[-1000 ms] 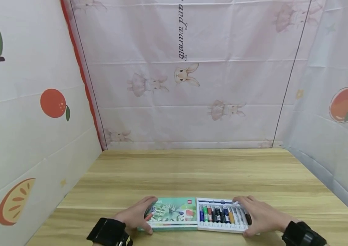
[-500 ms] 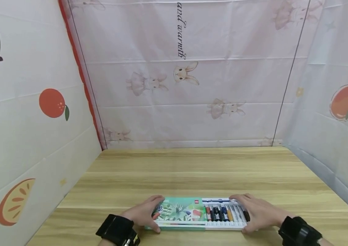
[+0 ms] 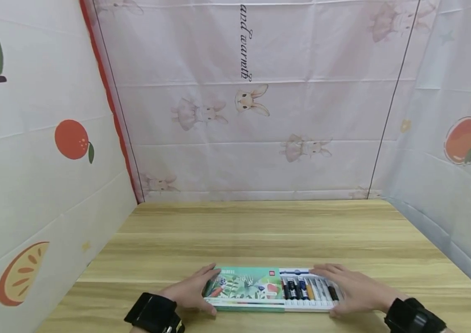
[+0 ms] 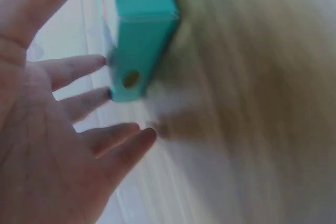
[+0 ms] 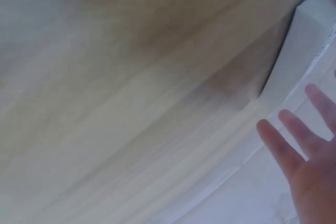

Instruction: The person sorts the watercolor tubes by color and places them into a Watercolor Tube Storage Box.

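Observation:
A green printed box sleeve (image 3: 247, 284) lies on the table, partly over a white tray (image 3: 308, 307) of paint tubes (image 3: 297, 289). Several tubes show, with dark, blue, yellow and white bodies. At the sleeve's left end, my left hand (image 3: 191, 291) holds it between thumb and fingers at front and back edges. The sleeve's teal end (image 4: 142, 51), with a round hole, shows in the left wrist view. My right hand (image 3: 356, 289) grips the tray's right end, thumb in front, fingers behind. In the right wrist view the outer fingers stretch past the tray's white end (image 5: 302, 51).
The wood-grain table (image 3: 260, 231) reaches back to a pink curtain (image 3: 218, 162) printed with rabbits. White sheets with fruit prints stand at the left (image 3: 44, 185) and right (image 3: 447, 194). Each wrist wears a black strap (image 3: 152, 310).
The sleeve has slid right over the tray, so fewer paint tubes show. My left hand has moved right overall, and slightly back left in the last half second. My right hand has stayed nearly in place.

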A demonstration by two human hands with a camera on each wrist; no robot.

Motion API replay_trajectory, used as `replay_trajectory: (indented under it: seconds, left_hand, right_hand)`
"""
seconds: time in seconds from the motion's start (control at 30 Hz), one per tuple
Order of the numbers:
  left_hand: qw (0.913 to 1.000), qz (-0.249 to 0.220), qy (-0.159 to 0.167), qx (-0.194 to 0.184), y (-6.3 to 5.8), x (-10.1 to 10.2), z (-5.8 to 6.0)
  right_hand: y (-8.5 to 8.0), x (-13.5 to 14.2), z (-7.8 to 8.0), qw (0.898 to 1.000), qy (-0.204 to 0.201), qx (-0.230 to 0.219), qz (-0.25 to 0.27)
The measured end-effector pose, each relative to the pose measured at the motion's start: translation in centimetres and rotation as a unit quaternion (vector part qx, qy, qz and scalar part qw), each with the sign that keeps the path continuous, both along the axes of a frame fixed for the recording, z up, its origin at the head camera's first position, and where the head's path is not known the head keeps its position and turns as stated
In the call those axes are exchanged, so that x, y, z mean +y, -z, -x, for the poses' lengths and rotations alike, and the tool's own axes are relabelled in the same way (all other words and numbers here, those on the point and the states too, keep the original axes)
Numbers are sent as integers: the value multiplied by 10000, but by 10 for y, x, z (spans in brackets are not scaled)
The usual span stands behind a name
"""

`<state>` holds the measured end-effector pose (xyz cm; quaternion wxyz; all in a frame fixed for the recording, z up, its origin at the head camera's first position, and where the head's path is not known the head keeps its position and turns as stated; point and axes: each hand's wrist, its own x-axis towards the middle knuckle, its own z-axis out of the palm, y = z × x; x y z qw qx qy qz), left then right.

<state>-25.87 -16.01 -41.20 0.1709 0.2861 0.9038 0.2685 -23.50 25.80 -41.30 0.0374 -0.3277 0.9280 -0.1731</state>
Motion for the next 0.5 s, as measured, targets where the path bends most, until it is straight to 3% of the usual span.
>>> replay_trajectory:
  seconds: [0.17, 0.37, 0.5]
  left_hand:
    - [9999, 75, -60, 136, 3, -1, -1]
    - [9995, 182, -217, 148, 5, 6, 1]
    - [9995, 169, -266, 68, 4, 6, 1]
  right_hand:
    - [-3, -12, -7, 9968, -185, 592, -505]
    - [-1, -37, -13, 9889, -128, 693, -1306]
    - [2, -44, -15, 9859, -117, 846, -1436]
